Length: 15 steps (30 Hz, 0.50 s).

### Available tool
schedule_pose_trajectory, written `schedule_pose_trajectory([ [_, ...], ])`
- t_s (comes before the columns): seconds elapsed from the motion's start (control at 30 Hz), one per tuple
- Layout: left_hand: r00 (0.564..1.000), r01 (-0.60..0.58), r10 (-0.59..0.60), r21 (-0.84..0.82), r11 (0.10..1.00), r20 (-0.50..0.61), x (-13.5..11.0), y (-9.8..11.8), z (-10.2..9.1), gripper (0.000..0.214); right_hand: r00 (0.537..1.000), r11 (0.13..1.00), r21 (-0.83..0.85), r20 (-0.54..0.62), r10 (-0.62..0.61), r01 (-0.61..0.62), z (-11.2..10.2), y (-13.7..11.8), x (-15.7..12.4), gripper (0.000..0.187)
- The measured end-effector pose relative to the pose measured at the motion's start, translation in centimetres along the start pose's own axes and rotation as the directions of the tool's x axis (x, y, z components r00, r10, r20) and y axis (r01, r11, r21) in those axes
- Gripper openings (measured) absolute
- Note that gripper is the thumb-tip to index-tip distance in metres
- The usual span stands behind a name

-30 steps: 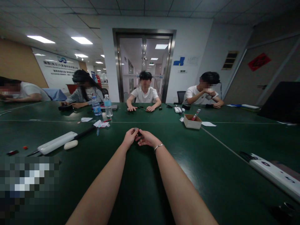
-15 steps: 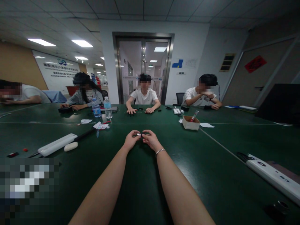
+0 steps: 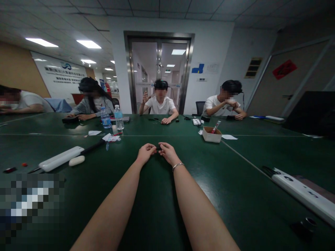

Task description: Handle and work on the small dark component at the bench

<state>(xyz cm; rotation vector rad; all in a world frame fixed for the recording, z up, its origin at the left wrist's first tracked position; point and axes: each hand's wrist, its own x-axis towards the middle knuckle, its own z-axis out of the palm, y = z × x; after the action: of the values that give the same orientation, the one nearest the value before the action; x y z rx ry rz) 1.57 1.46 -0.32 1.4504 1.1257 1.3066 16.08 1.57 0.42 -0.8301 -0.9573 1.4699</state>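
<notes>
The dark object [image 3: 158,147], mostly hidden by fingers [image 3: 152,149], is too small to identify.

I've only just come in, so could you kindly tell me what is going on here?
A person at a green table has both forearms stretched forward, with the left hand and right hand close together, fingertips around a small dark object, too small to identify. Two water bottles stand beyond to the left, and an open box sits to the right. Across the table, a co-worker has one hand raised.
</notes>
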Motion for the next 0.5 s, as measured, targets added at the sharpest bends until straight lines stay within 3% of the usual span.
schedule_pose_trajectory([
  [0.5, 0.997, 0.075, -0.076, -0.024, 0.997, -0.027, -0.10, 0.09, 0.23, 0.020, 1.000, 1.000, 0.003, 0.030, -0.007, 0.007, -0.51, 0.75, 0.76, 0.012],
])
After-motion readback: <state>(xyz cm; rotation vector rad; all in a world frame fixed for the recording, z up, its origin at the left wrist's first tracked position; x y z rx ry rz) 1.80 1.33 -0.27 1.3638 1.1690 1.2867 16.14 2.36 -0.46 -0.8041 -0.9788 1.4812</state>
